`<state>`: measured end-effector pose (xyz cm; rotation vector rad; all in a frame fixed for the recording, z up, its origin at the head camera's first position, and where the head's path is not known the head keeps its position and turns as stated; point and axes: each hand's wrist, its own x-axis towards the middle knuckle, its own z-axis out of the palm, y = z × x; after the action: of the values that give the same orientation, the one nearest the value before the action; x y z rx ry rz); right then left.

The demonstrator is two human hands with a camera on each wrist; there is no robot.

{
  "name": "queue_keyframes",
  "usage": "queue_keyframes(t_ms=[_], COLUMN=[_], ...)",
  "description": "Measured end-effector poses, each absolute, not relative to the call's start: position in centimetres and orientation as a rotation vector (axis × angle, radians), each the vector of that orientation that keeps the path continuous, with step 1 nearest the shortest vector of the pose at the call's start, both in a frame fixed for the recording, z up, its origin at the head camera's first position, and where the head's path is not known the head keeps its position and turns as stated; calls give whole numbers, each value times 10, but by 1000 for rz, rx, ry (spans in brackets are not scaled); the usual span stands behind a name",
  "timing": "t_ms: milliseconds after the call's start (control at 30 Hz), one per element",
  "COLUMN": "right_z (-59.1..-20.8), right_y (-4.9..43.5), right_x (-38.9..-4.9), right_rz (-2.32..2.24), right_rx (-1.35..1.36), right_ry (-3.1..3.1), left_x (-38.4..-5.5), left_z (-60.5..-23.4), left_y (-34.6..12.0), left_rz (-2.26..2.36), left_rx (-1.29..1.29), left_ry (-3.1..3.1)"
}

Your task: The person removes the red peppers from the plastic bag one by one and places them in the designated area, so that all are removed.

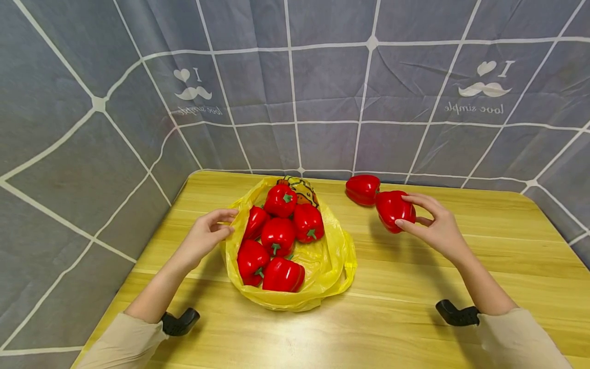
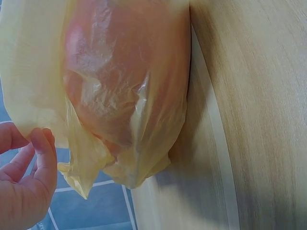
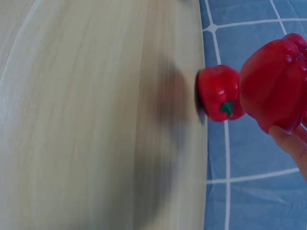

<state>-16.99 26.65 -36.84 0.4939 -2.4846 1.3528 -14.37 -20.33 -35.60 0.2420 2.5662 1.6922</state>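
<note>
A yellow plastic bag (image 1: 335,277) lies with its mouth spread on the table, holding several red bell peppers (image 1: 278,237) with green stems. My left hand (image 1: 203,237) pinches the bag's left rim between thumb and fingers; in the left wrist view the thumb and fingertips meet at the thin film (image 2: 36,103). To the right of the bag, my right hand (image 1: 435,225) grips a red bell pepper (image 1: 394,211) above the table, thumb below and fingers on top. Behind it, another red bell pepper (image 1: 363,189) rests on the table near the back edge.
The wooden table (image 1: 498,230) meets a grey curtain (image 1: 332,92) with white lines along its back and left sides. A printed cartoon patch (image 1: 301,190) shows at the bag's far rim. Black straps with a mount (image 1: 456,313) sit on both wrists.
</note>
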Motion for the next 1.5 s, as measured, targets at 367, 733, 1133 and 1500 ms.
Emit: queue_keyframes(t_ms=[367,733,1133,1500], right_z=[-379,-393,-412,-414], right_y=[280,292,300,299], right_x=[-173,-177,-186,-197], right_rz=[1317,1281,1248,1264], right_rx=[392,275,209,158], right_ry=[-2509,-2553,-2561,-2567], left_x=[-142,-138,-139,-138], left_z=[-353,-350,-352,-351], left_y=[-208,-214,-218,-218], left_rz=[1698,1686,1662,1669], left_rx=[230,235,217,205], left_ry=[2566,2594,2602,2600])
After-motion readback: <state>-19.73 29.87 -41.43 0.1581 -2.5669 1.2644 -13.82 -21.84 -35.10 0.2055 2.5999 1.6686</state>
